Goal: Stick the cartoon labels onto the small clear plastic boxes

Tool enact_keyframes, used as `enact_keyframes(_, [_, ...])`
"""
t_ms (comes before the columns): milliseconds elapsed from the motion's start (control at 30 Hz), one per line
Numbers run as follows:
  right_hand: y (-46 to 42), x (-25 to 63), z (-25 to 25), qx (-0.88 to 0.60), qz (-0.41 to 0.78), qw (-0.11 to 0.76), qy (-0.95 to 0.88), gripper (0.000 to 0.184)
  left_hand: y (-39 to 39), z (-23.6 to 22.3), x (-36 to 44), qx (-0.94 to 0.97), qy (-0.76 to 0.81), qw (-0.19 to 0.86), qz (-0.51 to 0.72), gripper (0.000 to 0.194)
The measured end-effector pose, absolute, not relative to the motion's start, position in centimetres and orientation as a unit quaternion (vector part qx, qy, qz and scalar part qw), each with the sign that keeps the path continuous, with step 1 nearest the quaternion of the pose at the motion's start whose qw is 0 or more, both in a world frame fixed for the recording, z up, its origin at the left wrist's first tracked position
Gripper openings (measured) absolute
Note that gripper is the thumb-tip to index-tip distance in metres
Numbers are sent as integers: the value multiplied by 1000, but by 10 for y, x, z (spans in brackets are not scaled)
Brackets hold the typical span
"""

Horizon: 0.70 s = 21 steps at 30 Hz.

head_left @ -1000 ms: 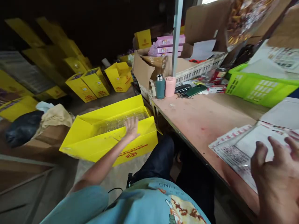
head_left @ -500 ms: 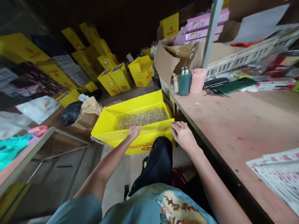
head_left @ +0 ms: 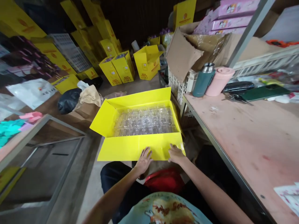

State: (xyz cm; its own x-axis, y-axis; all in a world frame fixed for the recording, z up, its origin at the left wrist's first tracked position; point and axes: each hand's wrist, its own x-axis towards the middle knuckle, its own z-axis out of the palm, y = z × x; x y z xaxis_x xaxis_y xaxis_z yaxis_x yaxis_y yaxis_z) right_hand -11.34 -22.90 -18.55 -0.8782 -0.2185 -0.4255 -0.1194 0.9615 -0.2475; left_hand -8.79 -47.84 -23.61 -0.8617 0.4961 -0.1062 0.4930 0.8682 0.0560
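Observation:
In front of my knees stands a yellow carton (head_left: 112, 119) with its flaps folded outward. Rows of clear plastic containers (head_left: 144, 122) fill its inside. My left hand (head_left: 144, 159) lies on the outer part of the near flap, fingers stretched out and pointing toward the carton. Farther right on that same flap rests my right hand (head_left: 175, 154), its fingers spread near the flap's right corner. Neither hand holds anything.
A worktable (head_left: 245, 130) runs along my right, bearing a green flask (head_left: 203, 81), a pink cup (head_left: 219, 82), keys and a phone. A metal-framed table (head_left: 44, 124) is at left. Yellow boxes (head_left: 118, 70) stand behind. A red stool (head_left: 164, 180) is beneath me.
The near flap now lies folded outward toward me, showing more of the clear containers. Both hands have moved down onto it, and my legs are now bent apart over a red stool.

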Motion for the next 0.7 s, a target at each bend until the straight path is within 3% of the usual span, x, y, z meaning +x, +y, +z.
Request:
enact_keyframes(233, [-238, -153, -231, -39, -144, 229, 962, 34, -450, -274, -159, 167, 981, 92, 30, 30])
enact_keyframes(367, [-239, -180, -231, -27, -206, 199, 958, 33, -455, -262, -154, 175, 975, 122, 66, 23])
enact_keyframes(467, [-225, -215, -224, 3, -243, 127, 962, 33, -480, -242, -161, 172, 971, 131, 101, 21])
enact_keyframes(600, [-200, -288, -225, 104, -246, 45, 963, 59, -533, -203, -237, 84, 988, 77, 107, 39])
enact_keyframes(700, [-196, -336, -233, 149, -238, 51, 958, 90, -570, -179, -316, 82, 986, 106, 95, 57])
